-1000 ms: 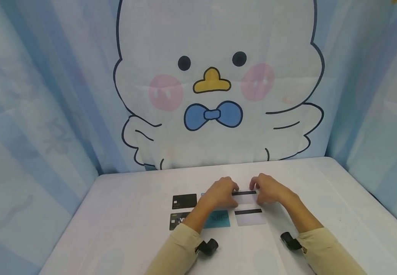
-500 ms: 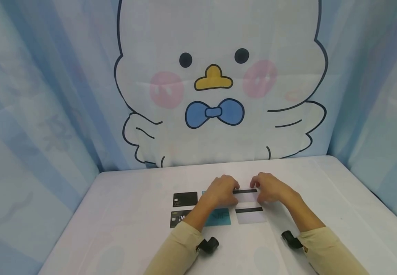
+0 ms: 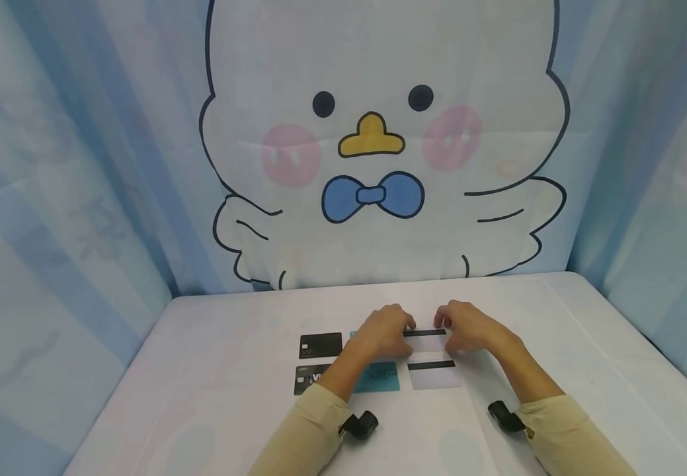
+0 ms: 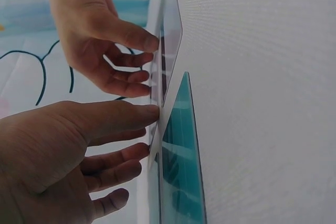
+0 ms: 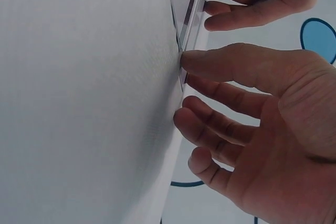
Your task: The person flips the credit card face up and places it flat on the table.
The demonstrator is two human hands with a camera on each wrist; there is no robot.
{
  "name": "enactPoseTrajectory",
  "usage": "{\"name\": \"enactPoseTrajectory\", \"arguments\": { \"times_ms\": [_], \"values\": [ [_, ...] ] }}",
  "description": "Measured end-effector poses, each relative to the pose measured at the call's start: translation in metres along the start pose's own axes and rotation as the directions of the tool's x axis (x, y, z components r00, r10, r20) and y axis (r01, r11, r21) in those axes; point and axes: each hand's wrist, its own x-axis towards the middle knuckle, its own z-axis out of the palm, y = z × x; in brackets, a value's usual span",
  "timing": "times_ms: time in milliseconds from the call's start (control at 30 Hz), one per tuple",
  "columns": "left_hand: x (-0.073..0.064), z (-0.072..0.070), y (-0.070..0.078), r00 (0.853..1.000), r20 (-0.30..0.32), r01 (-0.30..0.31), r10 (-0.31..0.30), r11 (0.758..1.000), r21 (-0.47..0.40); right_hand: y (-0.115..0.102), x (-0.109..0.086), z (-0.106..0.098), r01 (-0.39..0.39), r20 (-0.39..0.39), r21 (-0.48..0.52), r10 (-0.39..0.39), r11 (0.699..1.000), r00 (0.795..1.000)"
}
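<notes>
A pale card with a dark stripe (image 3: 426, 343) lies flat at the back right of two rows of cards. My left hand (image 3: 382, 332) holds its left end, thumb at the near corner and fingertips at the far one. At its right end my right hand (image 3: 469, 326) holds it in the same way, fingers curved. In the right wrist view, the right thumb (image 5: 231, 64) touches the card's edge. A second striped pale card (image 3: 435, 378) lies just in front. Teal cards lie to the left, the near one (image 3: 380, 377) in plain sight, the far one mostly behind my left hand.
Two black cards lie at the left of the rows, one behind (image 3: 321, 345) and one in front (image 3: 305, 379), partly covered by my left forearm. A white cloth covers the table (image 3: 230, 383). A curtain with a cartoon bird (image 3: 373, 251) hangs behind it.
The head view shifts slightly. Both hands stay at the ends of the far pale card, and the cards keep their places.
</notes>
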Motion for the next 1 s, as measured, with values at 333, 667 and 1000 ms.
{"name": "enactPoseTrajectory", "arguments": {
  "times_ms": [333,667,1000],
  "values": [
    [-0.0018,0.0002,0.0004,1.0,0.02,0.018,-0.017,1.0,-0.019,0.0026,-0.0003,0.0014,-0.014,0.004,-0.01,0.014,1.0,1.0],
    [-0.0014,0.0013,0.0007,1.0,-0.003,0.02,-0.02,1.0,-0.019,0.0041,-0.0005,0.0015,0.03,-0.005,0.005,-0.03,1.0,1.0],
    [-0.0011,-0.0033,-0.0045,1.0,0.012,0.008,-0.008,1.0,-0.02,0.0028,0.0,-0.0003,0.046,-0.049,-0.013,-0.046,0.999,0.998]
  ]
}}
